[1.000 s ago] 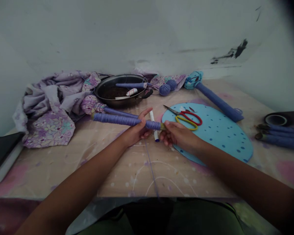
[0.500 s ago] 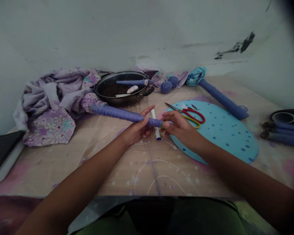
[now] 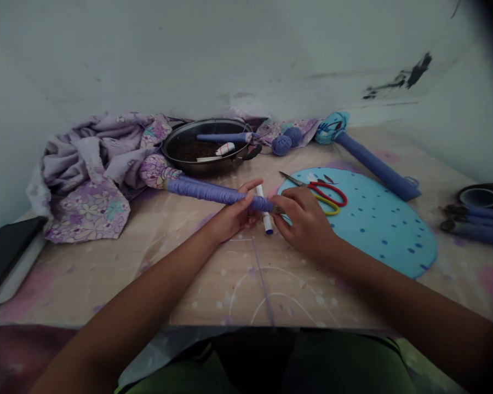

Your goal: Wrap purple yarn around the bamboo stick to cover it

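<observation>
A long tube wrapped in purple yarn point(image 3: 209, 191) lies across my hands, its far end pointing left toward the cloth. My left hand point(image 3: 234, 216) is closed around it near the right end, thumb on top. The fingers of my right hand point(image 3: 302, 216) pinch the bare right tip. From the tube a strand of purple yarn point(image 3: 259, 268) runs down over the table's front edge. Under the tube, between my hands, lies a white marker point(image 3: 267, 221) with a blue end. Red-and-yellow-handled scissors point(image 3: 328, 196) rest just beyond my right hand, on a blue dotted oval sheet point(image 3: 382, 219).
At the back stands a black pan point(image 3: 176, 153) with a purple stick in it. Floral cloth point(image 3: 86, 175) is heaped at left, above a dark box-like object point(image 3: 10, 254). Purple yarn balls point(image 3: 281, 144), a purple tube point(image 3: 378, 164) and several wrapped rolls point(image 3: 476, 224) lie around.
The wrapped tube has shifted slightly right, its left end a little lower. My right hand's fingers have curled more over the tube's right tip. The yarn strand still hangs down.
</observation>
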{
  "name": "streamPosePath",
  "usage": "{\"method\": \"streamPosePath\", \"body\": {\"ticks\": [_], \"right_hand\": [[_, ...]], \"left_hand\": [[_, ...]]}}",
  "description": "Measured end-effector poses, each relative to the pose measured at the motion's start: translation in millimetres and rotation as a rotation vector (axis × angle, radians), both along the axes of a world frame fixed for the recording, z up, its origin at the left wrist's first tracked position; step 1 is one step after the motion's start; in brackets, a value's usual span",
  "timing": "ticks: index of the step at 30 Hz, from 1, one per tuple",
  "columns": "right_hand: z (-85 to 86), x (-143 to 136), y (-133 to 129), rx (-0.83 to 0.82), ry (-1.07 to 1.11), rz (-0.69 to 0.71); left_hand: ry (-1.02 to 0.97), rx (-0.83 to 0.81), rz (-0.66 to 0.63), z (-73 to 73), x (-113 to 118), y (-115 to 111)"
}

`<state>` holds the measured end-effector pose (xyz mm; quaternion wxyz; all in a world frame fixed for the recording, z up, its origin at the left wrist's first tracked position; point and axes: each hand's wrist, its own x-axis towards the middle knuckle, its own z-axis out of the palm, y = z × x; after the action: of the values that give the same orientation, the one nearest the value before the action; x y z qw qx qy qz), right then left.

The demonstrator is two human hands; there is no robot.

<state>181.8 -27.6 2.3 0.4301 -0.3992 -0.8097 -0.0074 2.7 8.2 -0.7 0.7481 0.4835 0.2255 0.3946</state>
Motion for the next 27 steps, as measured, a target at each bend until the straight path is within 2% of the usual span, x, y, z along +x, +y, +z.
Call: {"method": "streamPosePath", "body": {"ticks": [2,3,4,7,9,11,12,13,17,18,20,22,25,27], "right_hand": [[1.0,0,1,-0.060,0.042,-0.017],[2.1,0,2,-0.181,0.133,-0.012],[3.5,-1,3,-0.357,0.260,0.004],[8.2,-3,3,-1.019,0.662,0.094],[10.3,-5,3,-1.287,0.788,0.164],[10.2,-6,2,-1.285,0.799,0.189],[9.2,-6,1,-1.188,0.760,0.181],[7.7,-6,1,-1.036,0.684,0.166],[0.6,-3,2,-0.254,0.208,0.129],[-0.4,-2,3,-0.131,0.133,0.131],[-0.8,-1,3,-0.058,0.107,0.132],[1.0,-3,3,-0.228,0.258,0.142],[6.2,-5,1,-0.840,0.611,0.216],[9.8,-6,1,-1.198,0.754,0.267]], "left_hand": [[0.001,0.027,-0.005,-0.4,1,0],[0.003,0.034,-0.007,-0.4,1,0],[0.005,0.037,-0.008,-0.2,1,0],[0.015,0.026,-0.013,1.0,1,-1],[0.029,0.016,-0.013,1.5,1,-1],[0.038,0.010,-0.010,0.9,1,0],[0.037,0.013,-0.009,0.1,1,0],[0.037,0.019,-0.009,-0.8,1,1],[0.055,0.052,-0.017,-4.2,1,1],[0.056,0.056,-0.022,-4.7,1,1],[0.048,0.063,-0.035,-5.1,1,1],[0.044,0.064,-0.038,-5.2,1,1],[0.066,0.067,-0.030,-5.3,0,1],[0.091,0.075,-0.034,-5.6,-1,1]]}}
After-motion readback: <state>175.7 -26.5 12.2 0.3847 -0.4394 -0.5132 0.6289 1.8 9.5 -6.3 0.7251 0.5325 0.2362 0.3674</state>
